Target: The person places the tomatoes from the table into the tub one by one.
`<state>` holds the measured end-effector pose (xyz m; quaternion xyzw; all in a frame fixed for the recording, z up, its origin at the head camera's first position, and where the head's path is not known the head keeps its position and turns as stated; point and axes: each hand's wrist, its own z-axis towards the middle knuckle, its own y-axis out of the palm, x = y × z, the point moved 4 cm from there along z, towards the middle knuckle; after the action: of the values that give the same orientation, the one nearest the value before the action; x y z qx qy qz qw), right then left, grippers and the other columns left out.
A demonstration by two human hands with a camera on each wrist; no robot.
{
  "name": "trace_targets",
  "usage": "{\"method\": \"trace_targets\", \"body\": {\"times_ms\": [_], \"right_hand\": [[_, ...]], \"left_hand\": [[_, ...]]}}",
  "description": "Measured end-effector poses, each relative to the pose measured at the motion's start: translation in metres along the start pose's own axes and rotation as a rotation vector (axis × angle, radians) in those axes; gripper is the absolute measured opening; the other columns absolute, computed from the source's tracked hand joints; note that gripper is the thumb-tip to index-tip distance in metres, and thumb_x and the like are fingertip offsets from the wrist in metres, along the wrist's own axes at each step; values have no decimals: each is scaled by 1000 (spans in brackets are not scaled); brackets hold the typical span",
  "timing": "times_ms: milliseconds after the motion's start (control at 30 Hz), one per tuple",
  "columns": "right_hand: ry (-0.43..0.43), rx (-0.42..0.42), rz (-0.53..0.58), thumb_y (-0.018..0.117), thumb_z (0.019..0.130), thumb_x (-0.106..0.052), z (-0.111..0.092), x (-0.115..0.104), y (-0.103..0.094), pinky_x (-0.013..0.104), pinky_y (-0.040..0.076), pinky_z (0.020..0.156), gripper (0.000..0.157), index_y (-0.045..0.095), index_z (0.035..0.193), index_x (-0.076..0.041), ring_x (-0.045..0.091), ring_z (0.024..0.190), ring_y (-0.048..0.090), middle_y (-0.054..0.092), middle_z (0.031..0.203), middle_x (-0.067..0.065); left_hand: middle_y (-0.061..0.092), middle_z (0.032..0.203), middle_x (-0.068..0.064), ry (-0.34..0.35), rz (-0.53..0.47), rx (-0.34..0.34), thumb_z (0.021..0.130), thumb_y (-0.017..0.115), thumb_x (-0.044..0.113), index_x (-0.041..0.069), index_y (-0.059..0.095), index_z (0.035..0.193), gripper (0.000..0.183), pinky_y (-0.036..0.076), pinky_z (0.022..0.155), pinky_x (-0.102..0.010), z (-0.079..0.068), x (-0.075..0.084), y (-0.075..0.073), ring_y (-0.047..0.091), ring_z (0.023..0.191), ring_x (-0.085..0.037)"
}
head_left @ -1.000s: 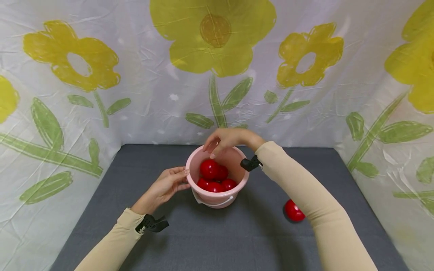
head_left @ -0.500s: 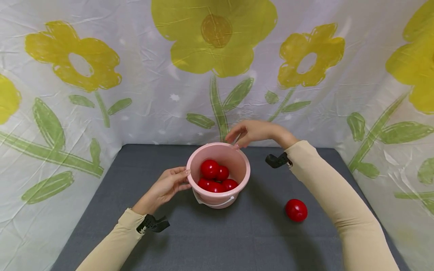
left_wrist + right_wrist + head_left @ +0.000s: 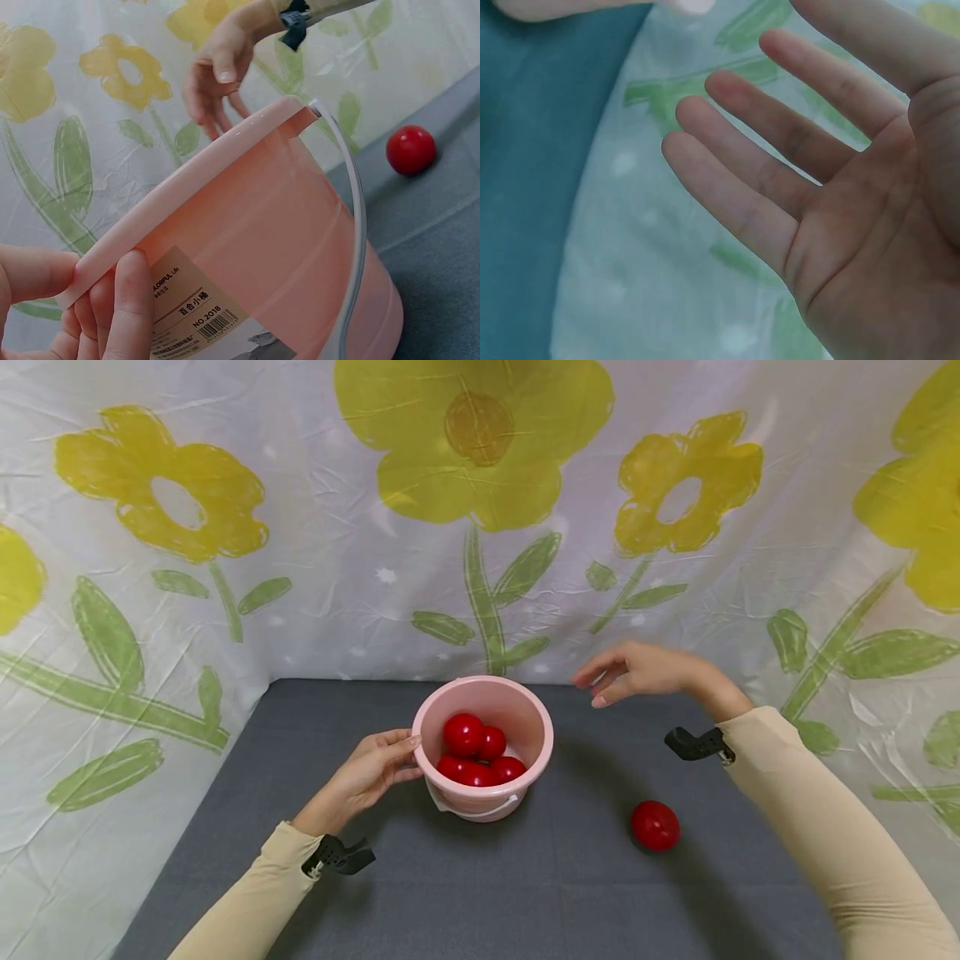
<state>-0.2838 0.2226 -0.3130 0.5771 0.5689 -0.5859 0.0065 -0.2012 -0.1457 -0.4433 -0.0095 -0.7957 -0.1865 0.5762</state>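
A pink bucket [image 3: 536, 727] with a white handle stands upright at the middle of the table. My left hand [image 3: 373, 770] pinches its rim at the left side, thumb and fingers on either side of the edge in the left wrist view. Several glossy round red things [image 3: 462, 734], apple-like in look, lie inside. Another such red round thing [image 3: 655, 826] rests on the table to the right of the bucket. Above the table's far right part hovers my right hand [image 3: 637, 672], apart from the bucket. Its fingers are spread and the palm [image 3: 870, 225] holds nothing.
A dark grey cloth [image 3: 480, 893] covers the table. White sheets with yellow flowers [image 3: 480, 435] hang behind it and at both sides. The bucket's handle [image 3: 352, 195] hangs down along its near side.
My right hand has moved from over the bucket's mouth out to the right, with nothing in it. The left hand and bucket stay put. The loose red thing now shows whole.
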Motion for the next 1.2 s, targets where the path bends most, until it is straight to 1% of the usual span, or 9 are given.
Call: {"method": "trace_targets", "body": {"times_ms": [233, 333, 533, 633, 767, 933, 1133, 1200], "right_hand": [[32, 0, 47, 77, 86, -25, -23, 32, 19, 32, 58, 94, 50, 62, 132, -11, 31, 122, 63, 62, 136, 14], [44, -9, 68, 76, 87, -24, -31, 46, 31, 31, 58, 92, 49, 61, 132, -9, 32, 121, 62, 61, 136, 16], [80, -44, 133, 74, 88, -21, -46, 72, 54, 32, 59, 90, 51, 59, 133, -3, 36, 121, 61, 58, 137, 22], [94, -50, 142, 74, 88, -21, -52, 82, 64, 32, 58, 90, 51, 59, 133, -3, 40, 122, 60, 57, 138, 24], [104, -55, 142, 74, 89, -23, -58, 95, 75, 30, 58, 89, 50, 59, 133, -3, 44, 122, 58, 55, 139, 26], [100, -62, 140, 74, 89, -23, -63, 108, 89, 27, 57, 88, 53, 58, 132, 1, 48, 120, 58, 56, 137, 28], [92, -78, 187, 73, 89, -20, -68, 122, 105, 31, 59, 88, 54, 56, 132, 7, 49, 119, 58, 55, 137, 31], [86, -87, 207, 73, 89, -18, -70, 125, 109, 30, 60, 86, 53, 55, 132, 8, 49, 119, 59, 55, 136, 33]], "left_hand": [[63, 94, 0, 1, 16, 0, 100, 57, 12, -7, 47, 125, 33, 61, 73, -22, 0, 0, -1, 64, 79, -8], [63, 96, -1, 3, 22, 0, 100, 57, 13, -8, 46, 128, 36, 61, 74, -22, 0, 1, -1, 64, 80, -8], [64, 98, -2, 9, 24, -22, 101, 55, 12, -12, 39, 135, 44, 61, 74, -20, -1, 1, 0, 64, 81, -6], [64, 97, -2, 8, 18, -20, 101, 55, 12, -11, 40, 133, 42, 61, 73, -20, -1, 1, 0, 65, 80, -6], [64, 95, -1, 4, 9, -10, 100, 55, 12, -7, 45, 128, 35, 61, 72, -21, 0, 0, 0, 65, 79, -7], [64, 92, 0, 5, 13, -2, 101, 54, 11, -4, 49, 123, 27, 61, 72, -21, 1, 0, 0, 64, 78, -7], [64, 89, 2, 3, 17, -3, 101, 53, 10, -4, 48, 124, 28, 61, 71, -21, 1, -1, 0, 64, 78, -7], [64, 88, 2, 2, 16, -3, 101, 53, 10, -4, 48, 125, 28, 61, 71, -21, 1, -1, -1, 64, 78, -7]]}}
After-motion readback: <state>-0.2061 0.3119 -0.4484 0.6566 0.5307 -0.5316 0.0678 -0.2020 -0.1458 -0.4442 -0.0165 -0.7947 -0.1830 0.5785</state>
